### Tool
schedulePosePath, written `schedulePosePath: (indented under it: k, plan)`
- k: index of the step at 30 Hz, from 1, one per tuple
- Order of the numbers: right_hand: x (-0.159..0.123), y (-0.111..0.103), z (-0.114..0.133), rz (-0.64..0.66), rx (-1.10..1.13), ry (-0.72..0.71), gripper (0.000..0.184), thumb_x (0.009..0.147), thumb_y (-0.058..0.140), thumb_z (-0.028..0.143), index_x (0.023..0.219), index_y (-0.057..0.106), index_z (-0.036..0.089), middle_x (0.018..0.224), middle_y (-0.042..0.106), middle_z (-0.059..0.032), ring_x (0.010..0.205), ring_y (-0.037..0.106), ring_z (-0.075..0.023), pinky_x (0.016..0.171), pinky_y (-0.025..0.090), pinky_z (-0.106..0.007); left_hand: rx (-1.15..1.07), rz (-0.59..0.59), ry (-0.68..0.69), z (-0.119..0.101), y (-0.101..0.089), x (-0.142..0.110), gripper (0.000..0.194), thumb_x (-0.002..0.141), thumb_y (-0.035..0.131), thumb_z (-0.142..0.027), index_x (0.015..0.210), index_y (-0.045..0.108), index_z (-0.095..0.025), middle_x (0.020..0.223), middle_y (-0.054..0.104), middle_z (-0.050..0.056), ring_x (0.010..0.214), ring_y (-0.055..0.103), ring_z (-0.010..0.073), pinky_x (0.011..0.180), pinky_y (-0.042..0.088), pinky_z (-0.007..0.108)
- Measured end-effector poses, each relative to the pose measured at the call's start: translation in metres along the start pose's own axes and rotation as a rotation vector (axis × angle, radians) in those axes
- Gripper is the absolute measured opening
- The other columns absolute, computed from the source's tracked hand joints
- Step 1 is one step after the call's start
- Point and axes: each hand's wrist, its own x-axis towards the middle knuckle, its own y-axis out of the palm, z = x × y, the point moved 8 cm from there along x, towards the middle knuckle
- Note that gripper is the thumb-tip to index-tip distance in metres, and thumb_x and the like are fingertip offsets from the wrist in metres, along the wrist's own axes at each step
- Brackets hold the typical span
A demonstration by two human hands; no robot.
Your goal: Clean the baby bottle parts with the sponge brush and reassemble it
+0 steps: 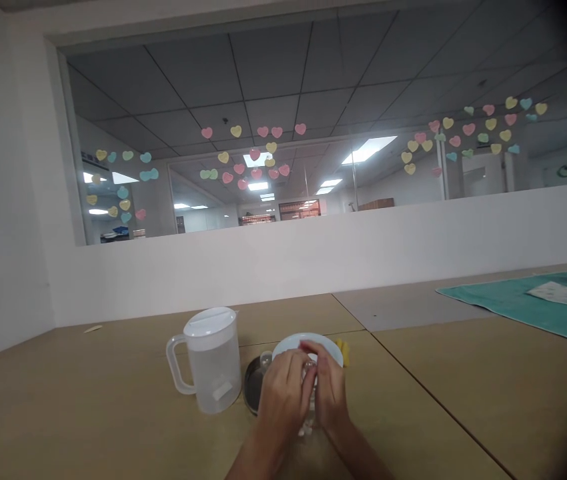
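Partly hidden | shiny clear object [312, 401] | between 2 hands [284, 388]

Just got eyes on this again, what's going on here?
A person's left hand and right hand are close together around a small clear thing, mostly hidden by the fingers. Just beyond them sits a pale plate, partly covered from view. To the left, a lidded pitcher stands upright, untouched.

Free tabletop [406, 420] right of the hands [286, 390]; pitcher [213, 373] and dark pan [252, 387] at left, plate [286, 344] just ahead
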Motion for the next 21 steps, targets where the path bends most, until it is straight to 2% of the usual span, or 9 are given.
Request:
schedulePosePath:
  k: [3,7,10,12,17,19,21]
  plan:
    - [-0.009,0.003,-0.006,-0.071,0.128,0.114,0.042,0.095,0.026,0.037,0.088,0.063,0.017,0.082,0.067,-0.0075,0.078,0.063,-0.0174,0.070,0.050,-0.030,-0.122,-0.033,-0.072,-0.006,0.000,-0.005,0.019,0.090,0.042,-0.028,0.083,0.057,-0.021,0.078,0.062,0.005,0.074,0.057,0.0176,0.068,0.042,0.028]
    - [-0.021,-0.003,-0.009,-0.142,0.177,0.099,0.043,0.095,0.027,0.040,0.086,0.063,0.018,0.081,0.067,-0.0082,0.075,0.062,-0.0177,0.067,0.050,-0.029,-0.369,-0.052,-0.309,0.011,0.007,-0.014,0.026,0.090,0.041,-0.036,0.077,0.056,-0.020,0.070,0.061,0.001,0.065,0.056,0.0143,0.063,0.042,0.024]
    - [-0.021,-0.007,-0.008,-0.154,0.144,0.057,0.043,0.094,0.028,0.039,0.086,0.064,0.017,0.082,0.067,-0.0091,0.077,0.063,-0.0182,0.067,0.050,-0.029,-0.449,-0.050,-0.403,0.018,0.011,-0.018,0.030,0.089,0.042,-0.041,0.074,0.056,-0.020,0.067,0.061,0.001,0.064,0.055,0.0149,0.061,0.041,0.024]
    - [-0.019,-0.011,-0.007,-0.142,0.087,0.023,0.043,0.094,0.029,0.038,0.088,0.065,0.016,0.083,0.067,-0.0096,0.078,0.063,-0.0188,0.069,0.049,-0.030,-0.405,-0.037,-0.365,0.014,0.011,-0.019,0.028,0.089,0.043,-0.040,0.075,0.058,-0.020,0.069,0.062,0.002,0.065,0.056,0.0160,0.062,0.041,0.026]
    - [-0.013,-0.010,-0.014,-0.016,-0.022,0.049,0.045,0.094,0.028,0.038,0.077,0.064,0.018,0.070,0.064,-0.0066,0.066,0.060,-0.0174,0.062,0.047,-0.029,-0.171,-0.071,-0.102,-0.007,0.002,-0.021,0.018,0.089,0.044,-0.027,0.079,0.059,-0.023,0.075,0.066,0.003,0.070,0.059,0.0183,0.074,0.040,0.033]
    - [-0.009,-0.007,-0.015,0.035,-0.067,0.101,0.046,0.094,0.028,0.039,0.073,0.063,0.018,0.066,0.063,-0.0055,0.063,0.058,-0.0168,0.061,0.045,-0.029,-0.151,-0.099,-0.100,-0.005,0.001,-0.023,0.017,0.089,0.045,-0.025,0.079,0.059,-0.022,0.074,0.065,0.003,0.070,0.058,0.0177,0.076,0.040,0.034]
    - [0.000,-0.007,-0.005,0.052,-0.121,0.115,0.045,0.093,0.029,0.040,0.073,0.063,0.019,0.067,0.063,-0.0052,0.065,0.058,-0.0173,0.063,0.044,-0.029,-0.176,-0.137,-0.158,0.005,0.001,-0.023,0.016,0.088,0.046,-0.028,0.081,0.058,-0.022,0.076,0.064,0.003,0.074,0.057,0.0177,0.076,0.040,0.032]
